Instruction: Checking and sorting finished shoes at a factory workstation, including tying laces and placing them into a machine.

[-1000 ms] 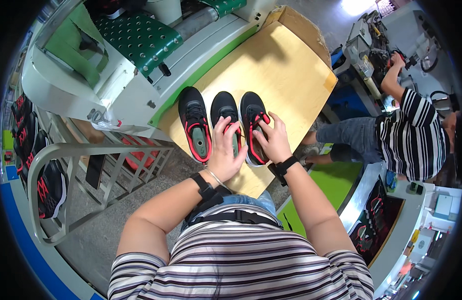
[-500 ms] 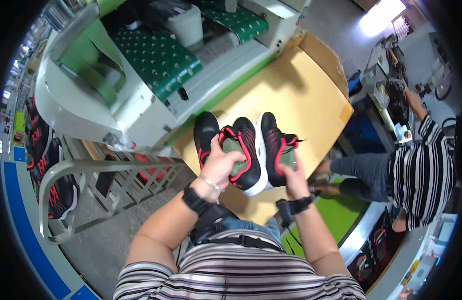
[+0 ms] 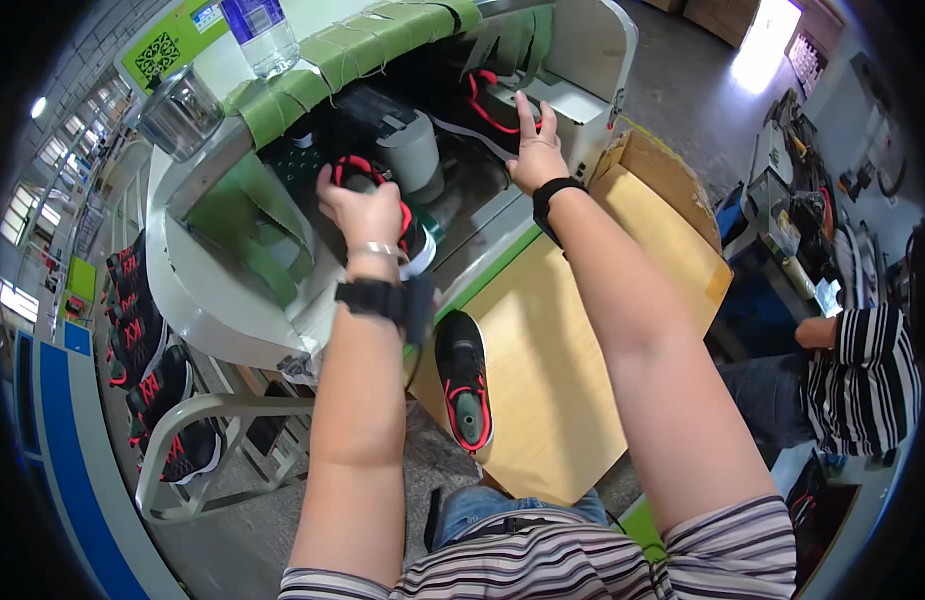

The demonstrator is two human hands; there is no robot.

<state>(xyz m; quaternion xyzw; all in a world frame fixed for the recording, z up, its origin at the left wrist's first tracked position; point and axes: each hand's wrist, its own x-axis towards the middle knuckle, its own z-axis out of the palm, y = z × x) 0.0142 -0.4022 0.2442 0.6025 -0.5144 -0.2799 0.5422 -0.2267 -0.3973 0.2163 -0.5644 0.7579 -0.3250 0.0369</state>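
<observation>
My left hand is closed on a black shoe with red trim, inside the opening of the white and green machine. It hides much of that shoe. Farther right, my right hand has its fingers apart and raised at the heel end of another black and red shoe. That shoe reaches into the shadow under the machine's green cover, where its toe is hard to make out. A third shoe lies upright on the tan board nearer me, touched by neither hand.
A metal cup and a clear bottle stand on the machine's top. On the left, a rack stands beside several dark shoes with red marks. A torn cardboard edge rises behind the board. At right, a person in stripes stands near another workbench.
Both hands have moved forward from over the board into the machine with the two shoes. My right hand's fingers have opened. The third shoe remains on the board.
</observation>
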